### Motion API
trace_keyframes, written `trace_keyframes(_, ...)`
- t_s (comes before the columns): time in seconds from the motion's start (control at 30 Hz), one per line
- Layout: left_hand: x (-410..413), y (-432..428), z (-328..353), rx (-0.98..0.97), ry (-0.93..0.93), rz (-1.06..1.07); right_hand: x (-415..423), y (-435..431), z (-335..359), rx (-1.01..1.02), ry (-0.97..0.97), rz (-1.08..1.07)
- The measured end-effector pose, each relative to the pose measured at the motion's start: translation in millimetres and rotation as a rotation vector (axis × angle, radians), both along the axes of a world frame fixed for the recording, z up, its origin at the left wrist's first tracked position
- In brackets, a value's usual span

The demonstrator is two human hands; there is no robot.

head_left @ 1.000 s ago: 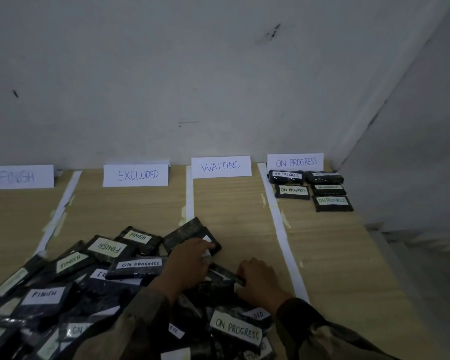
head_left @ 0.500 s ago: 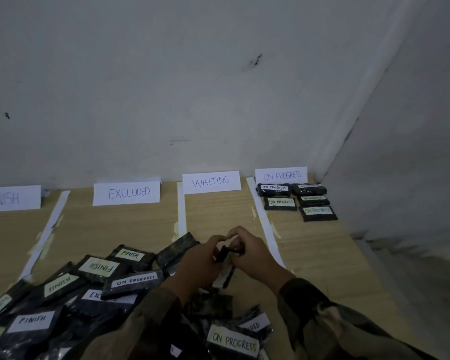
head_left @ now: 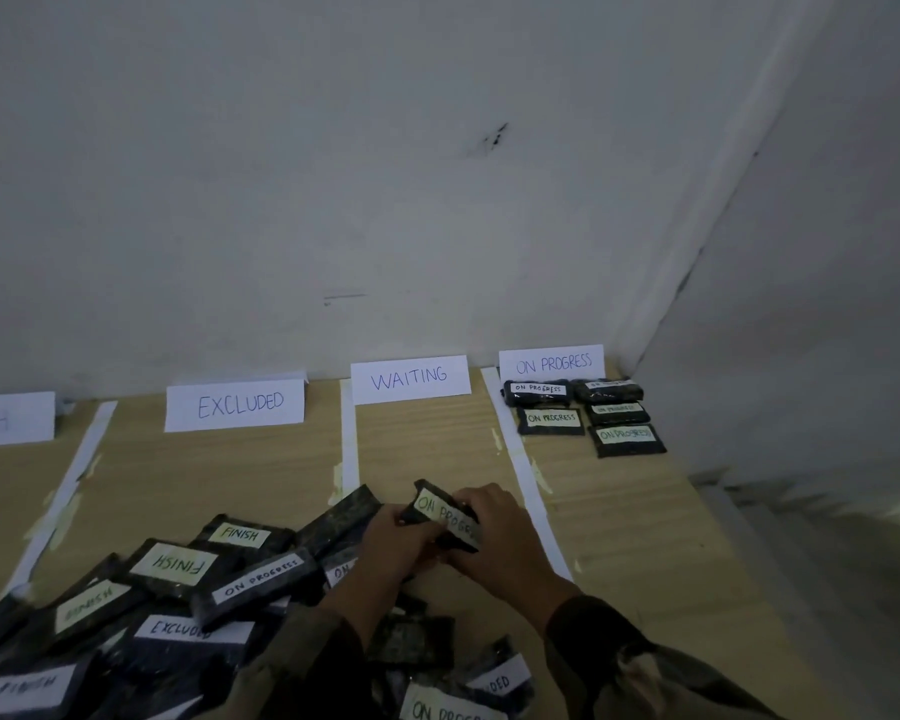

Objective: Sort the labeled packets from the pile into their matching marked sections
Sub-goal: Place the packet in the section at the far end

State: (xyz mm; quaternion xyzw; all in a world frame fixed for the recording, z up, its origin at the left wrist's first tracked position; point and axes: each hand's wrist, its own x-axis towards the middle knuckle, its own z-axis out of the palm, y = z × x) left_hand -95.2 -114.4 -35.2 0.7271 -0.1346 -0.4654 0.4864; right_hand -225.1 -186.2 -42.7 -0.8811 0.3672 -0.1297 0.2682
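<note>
Both hands, left [head_left: 393, 535] and right [head_left: 494, 532], grip one "ON PROGRESS" packet [head_left: 440, 511] above the pile [head_left: 178, 600], near the "WAITING" sign [head_left: 410, 379].

place: makeshift sorting station | cues: wooden tabletop [head_left: 619, 511], handwritten paper signs [head_left: 409, 379] (bare scuffed wall [head_left: 385, 200])

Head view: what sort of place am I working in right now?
Probably an improvised sorting station in a room corner: a wooden tabletop split into lanes by white paper strips, handwritten section cards propped against the bare wall, and a pile of labelled dark packets.
</note>
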Motion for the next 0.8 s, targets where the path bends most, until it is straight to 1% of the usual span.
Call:
trace_keyframes(0.07, -4.7, -5.0, -2.7, 0.001, -0.057, -0.056, -5.9, -11.3, 0.1, -0.035, 0.041, 0.009)
trace_keyframes(0.13, -8.7, -10.5, -7.2, 0.016, -0.159, -0.162, -13.7, -26.5, -0.9, -0.081, 0.089, 0.018)
trace_keyframes(0.23, -13.3, -19.6, -17.1, 0.096, -0.446, -0.349, -28.7, -55.3, -5.6, -0.152, 0.171, 0.023)
trace_keyframes(0.3, -17.0, -25.0, -25.3, 0.097, -0.628, -0.455, -38.5, -75.7, -8.4, -0.183, 0.219, 0.021)
trace_keyframes(0.43, -24.8, -39.2, -39.6, 0.042, -0.863, -0.535, -52.4, -115.3, -11.4, -0.22, 0.261, 0.013)
trace_keyframes(0.6, -36.0, -65.9, -50.8, 0.085, -1.047, -0.631, -61.2, -158.1, -21.4, -0.176, 0.237, -0.012)
trace_keyframes(0.7, -40.5, -81.5, -54.9, 0.123, -1.096, -0.685, -63.5, -178.0, -29.3, -0.146, 0.233, -0.022)
trace_keyframes(0.8, -41.6, -92.6, -60.9, 0.121, -1.13, -0.707, -65.8, -193.8, -35.9, -0.146, 0.242, 0.004)
